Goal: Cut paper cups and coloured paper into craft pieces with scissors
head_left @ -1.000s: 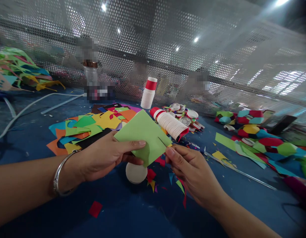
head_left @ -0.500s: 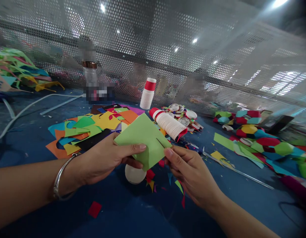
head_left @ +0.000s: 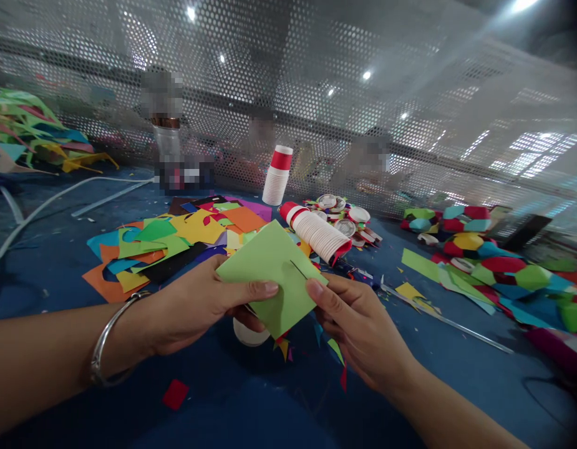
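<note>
Holding light-green square paper [head_left: 269, 259] above blue table [head_left: 241, 405], near centre; left hand [head_left: 192, 305] pinches its left side, right hand [head_left: 358, 318] its right corner, opposed grips presumably steadying it.

Kinda dim overall tbh. A lamp [head_left: 524, 6] at top right throws a hazy streak, the tabletop [head_left: 251, 415] goes dark toward the bottom, soft shadow on the green paper [head_left: 269, 262]. Edges look stretched, background's blurry, some patches pixelated.

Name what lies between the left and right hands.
In the head view, a green paper spans the gap, held by the left hand and the right hand.
</note>
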Demonstrator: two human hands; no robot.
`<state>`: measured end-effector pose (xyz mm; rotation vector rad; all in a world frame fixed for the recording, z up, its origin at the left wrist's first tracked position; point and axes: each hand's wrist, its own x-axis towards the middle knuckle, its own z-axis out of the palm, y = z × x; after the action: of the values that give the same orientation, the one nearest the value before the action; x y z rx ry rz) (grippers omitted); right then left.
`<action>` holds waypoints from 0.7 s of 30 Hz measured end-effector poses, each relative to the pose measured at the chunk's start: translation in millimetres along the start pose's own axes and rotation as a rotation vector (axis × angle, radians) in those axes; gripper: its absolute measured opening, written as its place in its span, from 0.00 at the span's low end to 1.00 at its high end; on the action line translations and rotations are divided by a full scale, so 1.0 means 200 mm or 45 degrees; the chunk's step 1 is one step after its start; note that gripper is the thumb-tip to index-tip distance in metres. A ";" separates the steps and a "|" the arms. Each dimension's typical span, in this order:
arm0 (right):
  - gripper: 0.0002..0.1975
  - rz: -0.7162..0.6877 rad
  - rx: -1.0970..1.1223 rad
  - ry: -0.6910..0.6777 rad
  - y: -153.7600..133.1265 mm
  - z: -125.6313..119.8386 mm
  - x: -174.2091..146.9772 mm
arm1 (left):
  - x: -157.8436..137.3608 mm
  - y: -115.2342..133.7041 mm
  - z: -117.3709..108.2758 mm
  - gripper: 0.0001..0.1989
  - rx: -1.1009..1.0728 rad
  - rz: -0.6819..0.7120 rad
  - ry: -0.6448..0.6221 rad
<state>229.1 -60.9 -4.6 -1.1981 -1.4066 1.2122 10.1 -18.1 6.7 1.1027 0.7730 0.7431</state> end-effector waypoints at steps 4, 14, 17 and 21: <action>0.23 -0.006 0.000 0.030 0.00 0.00 0.00 | 0.02 0.05 -0.07 0.12 0.102 0.088 -0.079; 0.22 0.016 0.041 0.026 -0.01 0.01 0.00 | 0.05 0.07 -0.10 0.09 0.279 0.275 -0.088; 0.21 0.069 0.151 -0.011 -0.02 0.02 0.00 | 0.07 0.08 -0.11 0.07 0.169 0.154 -0.158; 0.21 0.127 0.252 -0.043 -0.03 0.03 0.01 | 0.08 0.09 -0.13 0.07 0.151 0.012 -0.156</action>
<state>222.6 -60.5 1.2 -1.1249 -1.2308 1.4119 -5.7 13.3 15.1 1.2481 0.7151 0.6372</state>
